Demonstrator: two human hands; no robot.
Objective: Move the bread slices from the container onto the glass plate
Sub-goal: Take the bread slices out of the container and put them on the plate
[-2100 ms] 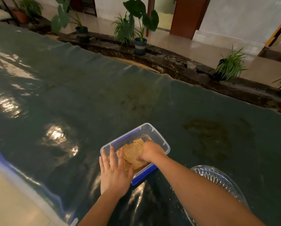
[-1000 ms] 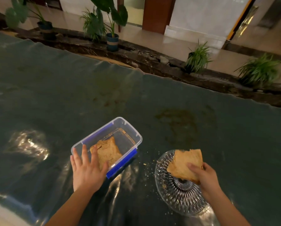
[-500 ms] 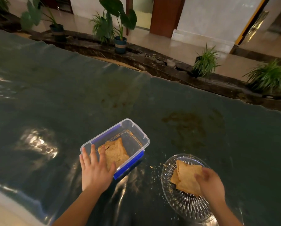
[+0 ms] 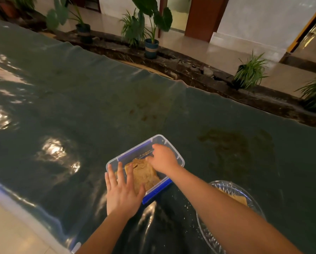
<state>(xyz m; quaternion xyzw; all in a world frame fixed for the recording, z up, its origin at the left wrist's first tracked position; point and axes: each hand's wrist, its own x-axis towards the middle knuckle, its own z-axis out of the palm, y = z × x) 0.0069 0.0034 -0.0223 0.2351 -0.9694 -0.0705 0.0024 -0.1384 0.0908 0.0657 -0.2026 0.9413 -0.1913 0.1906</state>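
Note:
A clear plastic container (image 4: pixel 131 155) with blue clips sits on the table near me. A brown bread slice (image 4: pixel 144 175) lies inside it. My left hand (image 4: pixel 122 193) rests flat on the container's near left corner, fingers spread. My right hand (image 4: pixel 162 158) reaches into the container and its bent fingers touch the slice's far edge; the fingertips are hidden. The glass plate (image 4: pixel 232 188) stands to the right of the container, mostly covered by my right forearm. Another bread slice (image 4: pixel 240 198) lies on the plate, partly hidden.
A glossy dark green cloth (image 4: pixel 98 107) covers the wide table. Crumbs (image 4: pixel 188 206) lie between container and plate. The table's near edge (image 4: pixel 25 213) runs along the lower left. Potted plants (image 4: pixel 151 46) stand on the floor beyond the far edge.
My right hand let go of a bread slice on the plate and moved left into the container. My left hand stayed on the container's corner.

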